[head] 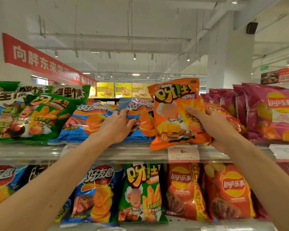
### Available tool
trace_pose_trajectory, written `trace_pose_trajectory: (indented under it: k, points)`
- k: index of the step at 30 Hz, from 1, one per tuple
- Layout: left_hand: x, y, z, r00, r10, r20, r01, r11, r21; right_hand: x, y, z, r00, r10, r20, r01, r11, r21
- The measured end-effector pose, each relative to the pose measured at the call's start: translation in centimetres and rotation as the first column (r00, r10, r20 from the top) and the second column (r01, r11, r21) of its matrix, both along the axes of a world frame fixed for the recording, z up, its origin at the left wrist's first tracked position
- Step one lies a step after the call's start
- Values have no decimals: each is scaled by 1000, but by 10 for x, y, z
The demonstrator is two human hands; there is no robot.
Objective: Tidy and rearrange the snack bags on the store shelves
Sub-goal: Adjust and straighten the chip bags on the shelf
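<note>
**Orange bag lifted clear on the top shelf**

A person's right hand (212, 125) holds an orange bag (177, 114) upright at the front edge of the top shelf (132, 153), directly above the price tag (183, 153). Its fingers (193, 110) lie across the bag's front near the right edge, with the palm behind, so the bag is gripped between them. To the left of the price tag, the left hand (116, 125) rests on a blue bag (140, 120), fingers curled over its top as if pulling it. The step in hand appears to be making room for the orange bag: it goes best if the blue bag is slid left first, then the orange one is set down upright, face forward, square to the edge. Red bags (272, 114) stand right of the tag, green bags (33, 117) far left.
</note>
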State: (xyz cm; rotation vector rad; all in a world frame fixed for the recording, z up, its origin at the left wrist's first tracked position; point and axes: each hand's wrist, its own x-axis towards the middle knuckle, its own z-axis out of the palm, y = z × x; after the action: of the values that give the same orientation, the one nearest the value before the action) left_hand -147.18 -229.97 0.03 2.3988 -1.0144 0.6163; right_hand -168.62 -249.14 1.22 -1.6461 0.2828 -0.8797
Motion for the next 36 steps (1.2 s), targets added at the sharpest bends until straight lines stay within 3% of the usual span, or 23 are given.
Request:
trace_pose_trajectory:
  k: [6,13,22,28,36]
  points:
    - [-22,44,-8,975,-224,1,208,902,-379,-7,11,-9,998,49,40,-50,998,31]
    - [-65,121,-56,965,-237,-109,119,770,-627,-12,55,-34,980,188,69,-190,981,32]
    - [-123,221,-136,959,-112,-261,-145,599,-788,8,132,-116,938,346,6,-346,938,11]
    - [-133,301,-176,938,-69,-340,-254,532,-808,24,210,-164,941,329,-84,-332,943,-25]
    - [-117,432,-213,912,-19,-410,-355,466,-810,58,335,-210,934,315,-168,-310,949,57]
